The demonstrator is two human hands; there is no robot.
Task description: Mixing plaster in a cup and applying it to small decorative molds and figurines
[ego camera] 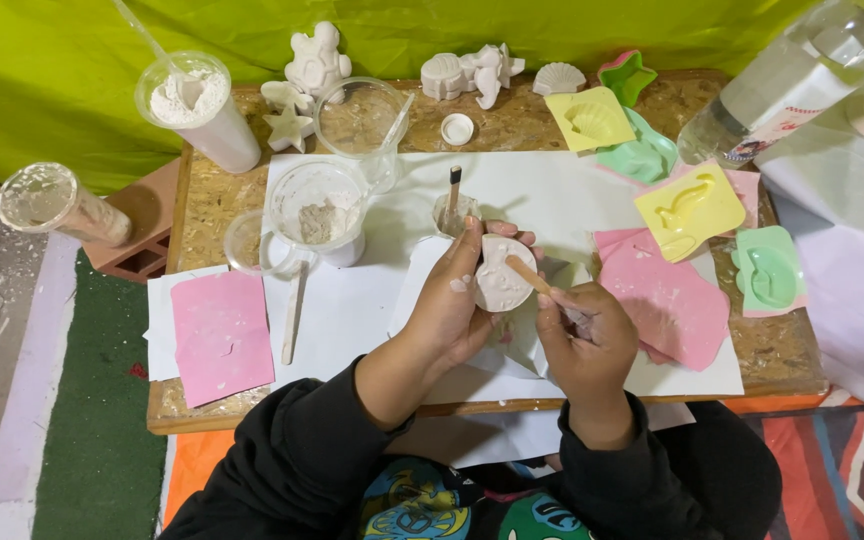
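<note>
White plaster, matte and chalky: the small cast figure (500, 274) looks stiff, light and brittle, so I judge it would chip at thin edges and shed dust if squeezed hard. Best hold is around its thick rounded body, as it is cradled now, not by any thin projecting part.

Head view. The left hand (457, 300) is curled around the figure from the left, thumb and fingers wrapped on its rim, holding it just above the white paper sheet (352, 310) at the middle of the wooden board table (207, 205). The right hand (585, 335) is pinched closed on a thin wooden stick (529, 273), whose tip touches the figure's face. White smears show on the left hand's skin.

Look of the figure: off-white, oval, shallow relief on the upper face; exact motif too small to tell.

Around it: a clear cup with powder residue (319, 210) to the left, a flat wooden stick (293, 312) lying beside a pink sheet (220, 335), a yellow mould (690, 208) and a green mould (769, 270) to the right, finished white casts (472, 72) along the far edge.
</note>
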